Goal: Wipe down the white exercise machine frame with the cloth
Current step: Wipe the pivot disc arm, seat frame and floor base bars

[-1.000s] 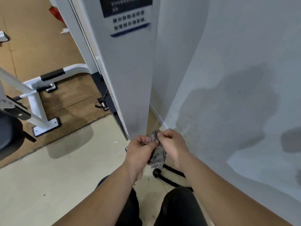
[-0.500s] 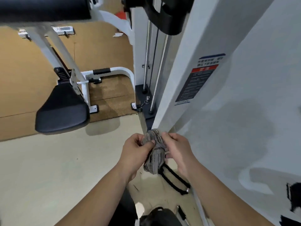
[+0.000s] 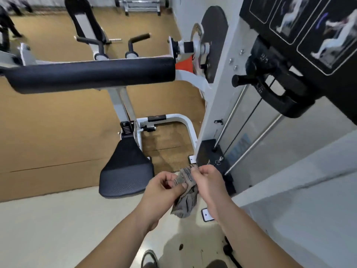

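Observation:
A grey striped cloth (image 3: pixel 185 192) hangs bunched between both my hands at the lower middle of the head view. My left hand (image 3: pixel 161 192) pinches its left side and my right hand (image 3: pixel 207 180) pinches its top edge. The white exercise machine frame (image 3: pixel 214 105) rises just beyond my hands as a tall upright, with a curved white base tube (image 3: pixel 188 124) to its left. Neither hand nor the cloth touches the frame.
A black padded roller (image 3: pixel 90 74) crosses at chest height on the left. A black seat pad (image 3: pixel 125 171) sits low, left of my hands. A black weight stack with guide rods (image 3: pixel 231 120) and a black handle (image 3: pixel 274 88) stand on the right. A grey wall (image 3: pixel 309 200) runs along the right.
My view has risen from the floor and lower column up to the roller, seat and weight stack. Both hands have kept hold of the cloth, which now hangs more open.

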{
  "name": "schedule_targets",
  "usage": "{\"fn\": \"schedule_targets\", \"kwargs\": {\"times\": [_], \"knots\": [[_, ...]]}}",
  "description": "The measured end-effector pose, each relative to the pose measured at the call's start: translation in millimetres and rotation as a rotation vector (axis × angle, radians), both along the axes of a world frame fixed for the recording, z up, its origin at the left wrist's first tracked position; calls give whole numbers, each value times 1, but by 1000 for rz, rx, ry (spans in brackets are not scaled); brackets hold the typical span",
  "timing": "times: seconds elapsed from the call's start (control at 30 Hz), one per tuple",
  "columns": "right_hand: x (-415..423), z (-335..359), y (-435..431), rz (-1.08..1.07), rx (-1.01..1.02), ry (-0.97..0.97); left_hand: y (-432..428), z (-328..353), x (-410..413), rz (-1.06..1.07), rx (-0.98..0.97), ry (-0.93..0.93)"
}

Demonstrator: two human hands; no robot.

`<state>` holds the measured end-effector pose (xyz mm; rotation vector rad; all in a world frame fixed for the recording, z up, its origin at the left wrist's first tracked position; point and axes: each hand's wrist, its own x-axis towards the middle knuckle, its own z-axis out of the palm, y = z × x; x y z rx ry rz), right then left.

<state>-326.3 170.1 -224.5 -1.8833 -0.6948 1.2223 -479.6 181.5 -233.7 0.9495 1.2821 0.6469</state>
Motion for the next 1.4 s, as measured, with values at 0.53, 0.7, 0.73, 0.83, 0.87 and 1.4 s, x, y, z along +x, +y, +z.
{"fn": "schedule_targets", "kwargs": {"times": [0.53,0.7,0.73,0.83,0.87,1.4], "knots": [[-16,9,151,210,-63,157,143,13,-18,177,155,119],[-21,7,179,272,-65,314,182,27,-19,85,167,90],[-24,7,188,221,-64,320,193,29,-20,83,170,83],[-34,5,221,33,-21,295,228,32,-24,89,164,58],[-38,6,232,-14,0,287,240,31,-26,89,161,56],[4,40,336,-188,93,298,387,86,42,-254,406,134]]}}
